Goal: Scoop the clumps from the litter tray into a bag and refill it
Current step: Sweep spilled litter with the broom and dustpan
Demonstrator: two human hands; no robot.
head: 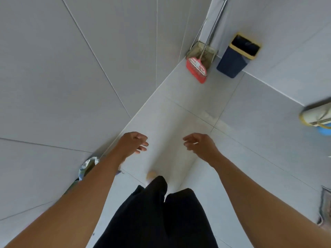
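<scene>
My left hand (133,143) and my right hand (200,144) hang in front of me over a pale tiled floor, both with loosely curled fingers and holding nothing. No litter tray or scoop shows in this view. A crumpled bag-like thing (87,166) lies on the floor by the left wall, partly hidden behind my left forearm. My black trouser legs (157,212) fill the lower middle, with one foot showing ahead of them.
A navy bin (236,56) with a yellow rim stands in the far corner. Beside it lean a red broom head (196,69) and a dustpan (202,51) with long handles. A yellow-edged object (317,116) and something blue sit at the right edge. Tiled walls close in on the left and right.
</scene>
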